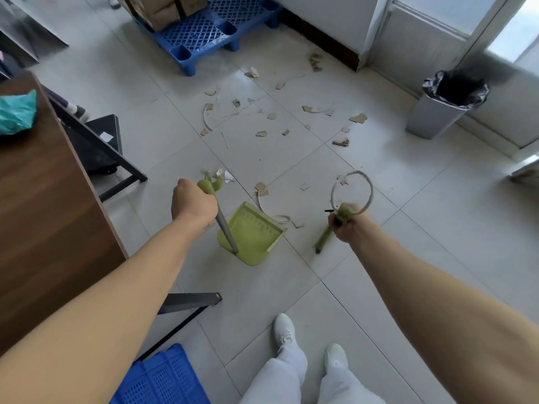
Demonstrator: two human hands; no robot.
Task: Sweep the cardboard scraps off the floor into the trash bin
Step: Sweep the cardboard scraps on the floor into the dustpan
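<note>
Grips with the left hand (192,204) the slim grey pole of a dustpan (253,234), fingers wrapped tight just below its rounded green knob. Rests the pan, a shallow squarish scoop of light green plastic with ribs inside, on the floor (408,228), mouth turned toward the mess. Clamps the right hand (348,224) round the green top of a broom (323,240), next to a stiff grey cord loop (353,191) arching up from it. Faces torn, ragged cardboard scraps (271,116), flat and brown, strewn over glossy pale tiles from just beyond the pan out toward the far wall, mixed with thin pale strips. Looks across to a tapered grey trash bin (440,112), lined with a crinkled black bag, at the far right by the door frame, well apart from the pan. Stands in white shoes (284,330) beside a wood-grain table (38,199) with black metal legs, a perforated blue crate (163,377) near the feet, a latticed blue pallet (201,33) of boxes ahead.
</note>
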